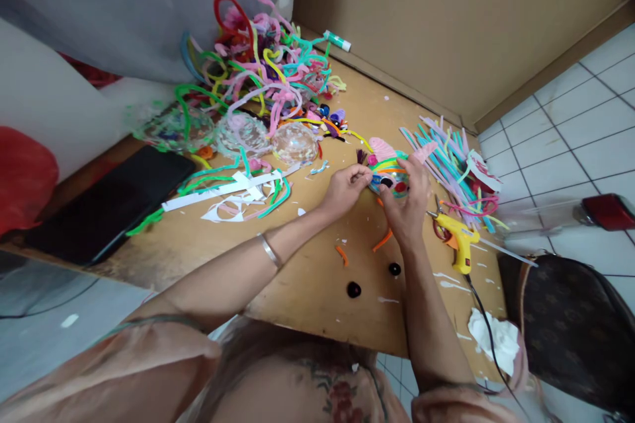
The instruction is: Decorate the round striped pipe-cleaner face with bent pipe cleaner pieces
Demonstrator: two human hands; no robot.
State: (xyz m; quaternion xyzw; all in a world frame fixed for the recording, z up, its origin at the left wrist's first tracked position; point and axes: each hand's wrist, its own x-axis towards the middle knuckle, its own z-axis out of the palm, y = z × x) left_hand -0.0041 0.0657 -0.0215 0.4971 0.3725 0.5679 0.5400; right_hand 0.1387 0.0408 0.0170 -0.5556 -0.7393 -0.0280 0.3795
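Note:
Between my hands is a clear rounded craft piece [381,166] wrapped in colourful pipe cleaners, with pink ear-like pieces on top and dark and red spots on its front. My right hand [411,201] is closed round its right side, thumb in front and fingers behind. At its left edge, my left hand [348,190] has its fingers bent in a pinch; what they grip, if anything, is too small to make out. Below lie orange pipe cleaner bits [342,255] and two black round pieces [354,289], [394,269].
A tangled heap of pipe cleaners [262,73] and several clear domes [295,143] fill the back left. Paper strips [243,188] and a black phone-like slab [119,205] lie left. Rightward are straight pipe cleaners [441,158], a yellow glue gun [459,238], crumpled tissue [496,337] and a brown bag [575,324].

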